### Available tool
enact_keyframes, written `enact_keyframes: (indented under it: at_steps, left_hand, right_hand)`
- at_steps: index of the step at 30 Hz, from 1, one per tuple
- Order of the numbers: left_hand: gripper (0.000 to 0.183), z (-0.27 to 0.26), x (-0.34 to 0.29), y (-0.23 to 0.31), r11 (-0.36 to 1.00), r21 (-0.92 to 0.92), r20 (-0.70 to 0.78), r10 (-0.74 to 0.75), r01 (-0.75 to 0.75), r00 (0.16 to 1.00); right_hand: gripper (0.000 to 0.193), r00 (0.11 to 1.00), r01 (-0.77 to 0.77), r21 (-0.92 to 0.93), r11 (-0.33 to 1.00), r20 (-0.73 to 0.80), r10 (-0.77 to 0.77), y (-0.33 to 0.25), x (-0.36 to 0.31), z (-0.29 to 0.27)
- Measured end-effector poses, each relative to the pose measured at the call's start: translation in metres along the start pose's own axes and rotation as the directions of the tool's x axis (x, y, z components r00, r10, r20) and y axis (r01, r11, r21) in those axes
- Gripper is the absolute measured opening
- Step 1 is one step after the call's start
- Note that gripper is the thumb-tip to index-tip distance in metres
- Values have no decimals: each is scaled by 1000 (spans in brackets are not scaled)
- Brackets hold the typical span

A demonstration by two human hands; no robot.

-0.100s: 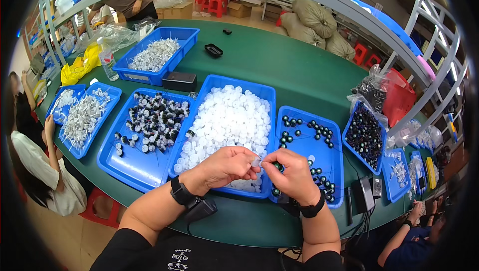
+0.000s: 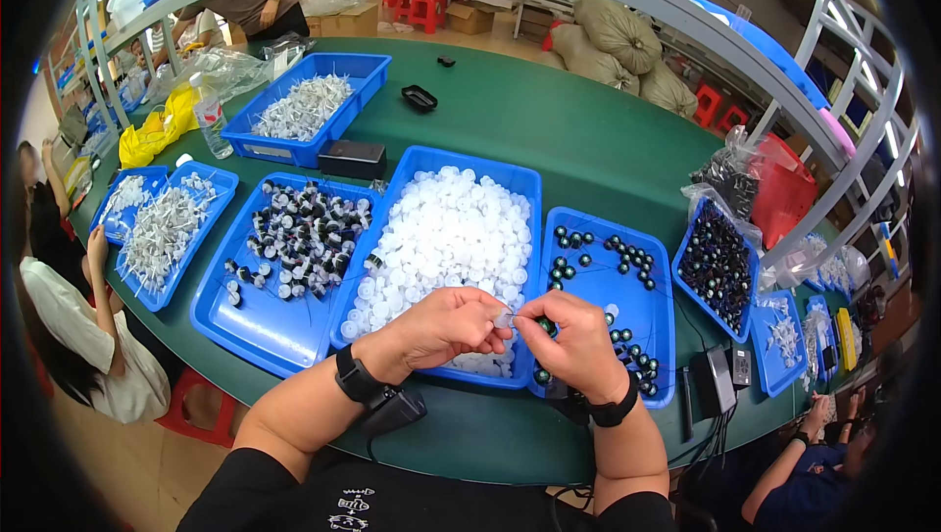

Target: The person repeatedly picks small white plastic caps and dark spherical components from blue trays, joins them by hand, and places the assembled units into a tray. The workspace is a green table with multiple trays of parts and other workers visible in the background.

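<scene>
Over the front edge of the tray of white caps, my left hand [image 2: 453, 326] pinches a small translucent white plastic cap [image 2: 504, 318]. My right hand [image 2: 573, 344] meets it from the right, thumb and forefinger closed at the cap on what looks like a thin dark wire. A shiny dark green ball [image 2: 547, 326] shows against the right hand's fingers; whether it is joined to the wire I cannot tell. Beneath my hands, a blue tray [image 2: 535, 199] is heaped with white caps [image 2: 451, 238]. Right of it, another blue tray [image 2: 598, 321] has loose dark green balls [image 2: 632, 260].
To the left lies a blue tray [image 2: 263, 341] of black-and-white wired parts [image 2: 304, 238]. Farther back are a black box [image 2: 353, 159], a blue bin [image 2: 372, 76] of white pieces and a bottle [image 2: 210, 119]. Black adapters [image 2: 714, 380] with cables sit at right. A co-worker [image 2: 88, 326] is at left.
</scene>
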State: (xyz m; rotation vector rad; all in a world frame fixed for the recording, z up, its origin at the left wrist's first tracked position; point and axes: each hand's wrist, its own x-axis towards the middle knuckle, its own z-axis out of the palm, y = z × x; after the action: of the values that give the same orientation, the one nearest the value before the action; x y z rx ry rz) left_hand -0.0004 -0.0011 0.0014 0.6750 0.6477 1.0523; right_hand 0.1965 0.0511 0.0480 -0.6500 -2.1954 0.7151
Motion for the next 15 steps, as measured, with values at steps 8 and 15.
enact_keyframes:
  at_steps: [8, 15]
  left_hand:
    - [24, 1, -1, 1, 1000, 28, -11, -13, 14, 1000]
    - [19, 6, 0, 0, 995, 86, -66, 50, -45, 997]
  right_hand:
    - [2, 999, 20, -20, 1000, -29, -21, -2, 0, 3]
    - [3, 1000, 18, -17, 1000, -21, -18, -4, -1, 4]
